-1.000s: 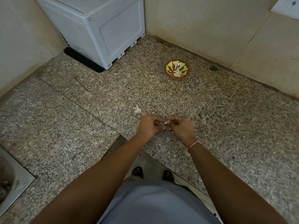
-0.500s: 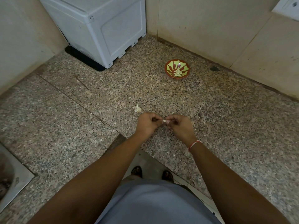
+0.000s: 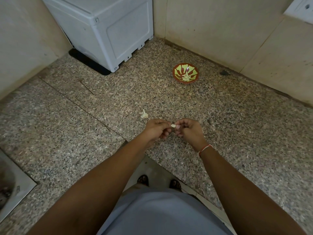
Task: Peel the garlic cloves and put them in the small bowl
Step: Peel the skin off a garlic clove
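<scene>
Both hands lifting slightly from a second ago: left hand [image 3: 156,131] and right hand [image 3: 189,131] pinching garlic clove [image 3: 173,125] between fingers, peeling continuing; small bowl [image 3: 185,73] waiting at 12 o'clock on counter [image 3: 237,133].

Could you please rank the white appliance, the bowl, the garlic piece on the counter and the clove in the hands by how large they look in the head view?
1. White appliance
2. Bowl
3. Garlic piece
4. Clove, though both hands partly hide it, so its place below the garlic piece is unsure.
</scene>
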